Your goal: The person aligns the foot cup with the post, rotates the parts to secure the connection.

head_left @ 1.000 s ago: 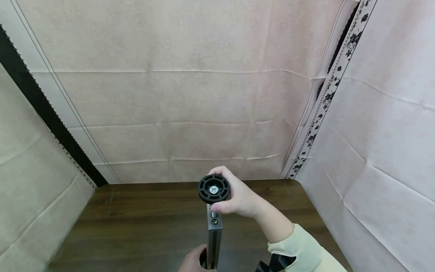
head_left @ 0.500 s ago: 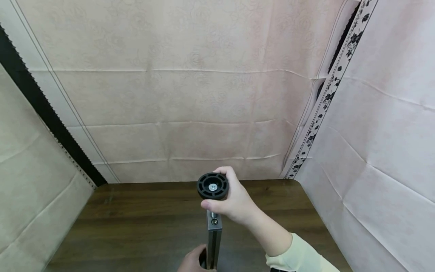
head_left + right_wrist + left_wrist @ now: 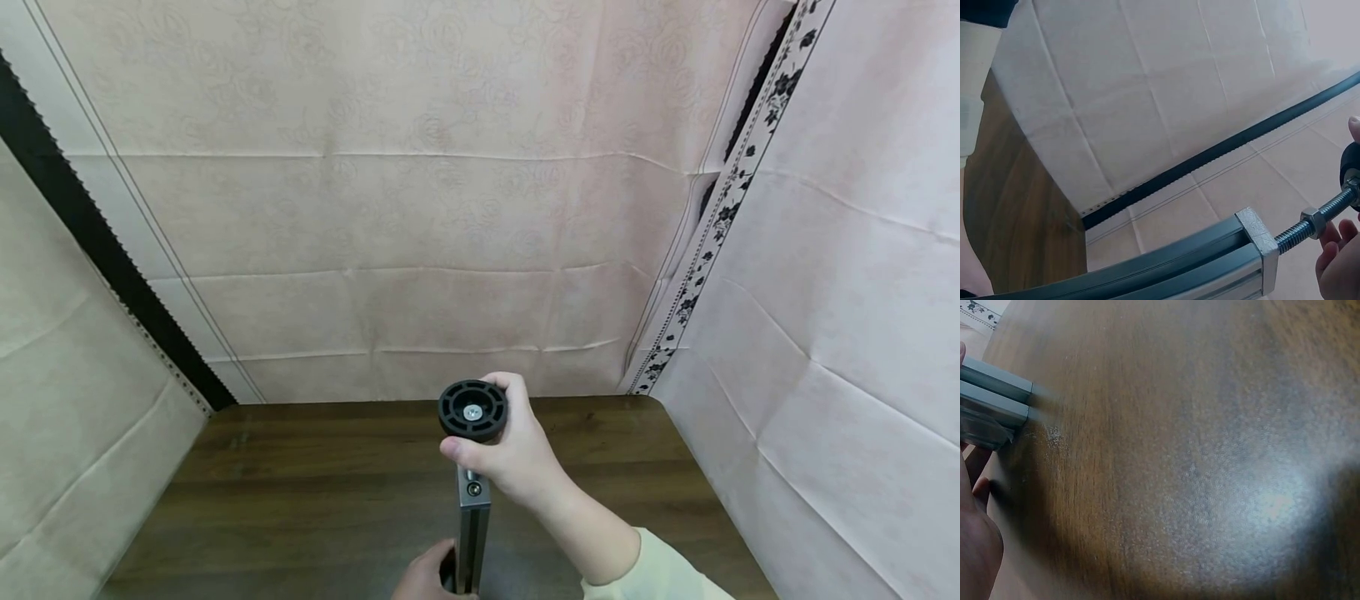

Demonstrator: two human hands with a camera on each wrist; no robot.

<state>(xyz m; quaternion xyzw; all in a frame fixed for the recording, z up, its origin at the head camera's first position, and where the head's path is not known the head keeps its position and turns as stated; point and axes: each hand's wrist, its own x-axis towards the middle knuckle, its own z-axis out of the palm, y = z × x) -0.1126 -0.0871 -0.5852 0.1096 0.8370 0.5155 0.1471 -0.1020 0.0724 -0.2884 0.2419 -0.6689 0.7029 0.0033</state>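
An aluminium profile (image 3: 473, 537) stands upright on the wooden table, its lower end visible in the left wrist view. My left hand (image 3: 426, 575) grips it low down; much of that hand lies outside the head view. Above the profile is a black round levelling foot (image 3: 472, 427) with a screw at its centre. The thumb and fingers of my right hand (image 3: 517, 454) hold this foot by its rim. In the right wrist view a threaded rod (image 3: 1291, 239) carrying a hex nut (image 3: 1314, 223) joins the foot to the profile's metal end cap (image 3: 1259, 240).
The dark wooden table (image 3: 315, 492) has rounded far corners. Pale creased cloth (image 3: 420, 208) hangs behind it and on both sides. A black strip (image 3: 112, 242) runs down the left, and a floral border (image 3: 705, 258) down the right.
My right hand has turned around the levelling foot: its thumb has shifted left and the forearm has dropped lower. My left hand and the profile have stayed where they were.
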